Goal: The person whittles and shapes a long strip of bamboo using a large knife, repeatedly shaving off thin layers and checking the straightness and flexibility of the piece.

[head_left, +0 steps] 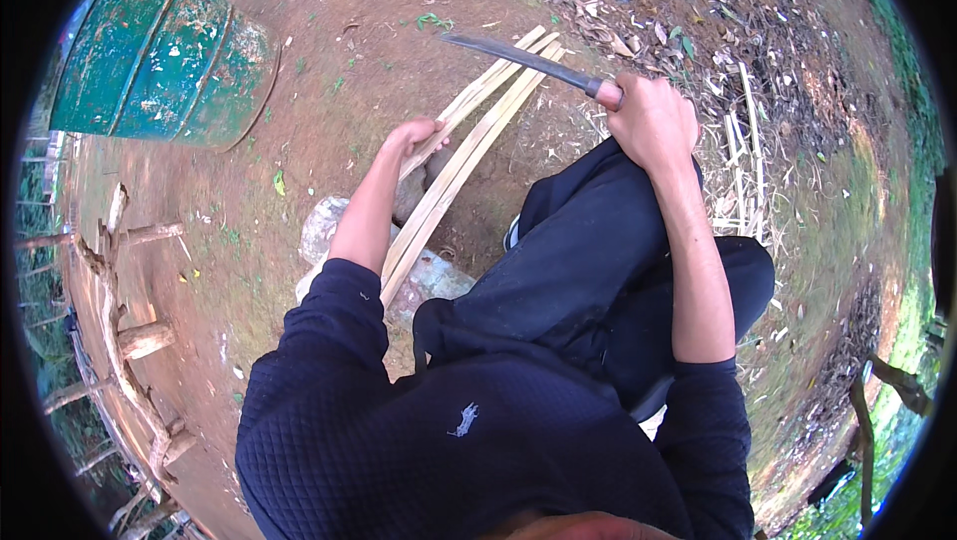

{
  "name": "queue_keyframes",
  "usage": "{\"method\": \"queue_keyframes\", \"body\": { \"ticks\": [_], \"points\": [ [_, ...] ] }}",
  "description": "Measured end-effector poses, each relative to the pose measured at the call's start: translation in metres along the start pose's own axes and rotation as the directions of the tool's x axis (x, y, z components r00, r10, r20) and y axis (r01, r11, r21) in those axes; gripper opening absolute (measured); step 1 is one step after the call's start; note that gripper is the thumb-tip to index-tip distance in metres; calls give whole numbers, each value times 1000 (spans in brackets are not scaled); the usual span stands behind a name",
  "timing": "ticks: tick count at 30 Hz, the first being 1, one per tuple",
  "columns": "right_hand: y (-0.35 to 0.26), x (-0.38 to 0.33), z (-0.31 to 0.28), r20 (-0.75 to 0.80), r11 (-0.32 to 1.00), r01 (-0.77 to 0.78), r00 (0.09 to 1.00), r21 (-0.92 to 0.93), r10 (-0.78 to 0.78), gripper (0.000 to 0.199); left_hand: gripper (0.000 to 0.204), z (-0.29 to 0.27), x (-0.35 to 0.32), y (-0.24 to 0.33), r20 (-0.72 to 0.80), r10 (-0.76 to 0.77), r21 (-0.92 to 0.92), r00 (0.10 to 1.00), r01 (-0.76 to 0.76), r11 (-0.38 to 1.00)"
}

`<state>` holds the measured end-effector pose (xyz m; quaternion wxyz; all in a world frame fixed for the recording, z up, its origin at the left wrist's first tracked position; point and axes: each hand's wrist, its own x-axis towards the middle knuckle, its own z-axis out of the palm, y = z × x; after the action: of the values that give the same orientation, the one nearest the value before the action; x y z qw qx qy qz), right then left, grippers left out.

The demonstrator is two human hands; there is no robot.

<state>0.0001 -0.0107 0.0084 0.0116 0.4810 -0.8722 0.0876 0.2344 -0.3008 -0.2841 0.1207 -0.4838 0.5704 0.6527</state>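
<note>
Gripping left hand [417, 135]: held wooden strips [469, 163].
Right hand [650, 123]: grasped machete [503, 48].
Strips: looked already split; finishing apparently remained.

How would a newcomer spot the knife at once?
From the green barrel, upper left, go right to the pale strips. In this view, the knife crosses their far ends, held in the right hand. Unlike those strips, its blade is dark and tapers leftward.

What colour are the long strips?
The strips are pale yellow, best seen in the head view.
</note>
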Motion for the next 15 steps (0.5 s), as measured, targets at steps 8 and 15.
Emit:
{"method": "queue_keyframes", "body": {
  "ticks": [8, 15],
  "points": [
    [3, -1, 3, -3, 1000, 26, 1000, -10, -26, 22, 36, 9, -5, -10, -124, 39, 66, 992, -31, 997],
    [6, -2, 5, -23, 999, 36, 999, -17, -36, 20, 32, 21, -12, -10, -187, 229, 142, 955, -205, 968]
  ]
}}
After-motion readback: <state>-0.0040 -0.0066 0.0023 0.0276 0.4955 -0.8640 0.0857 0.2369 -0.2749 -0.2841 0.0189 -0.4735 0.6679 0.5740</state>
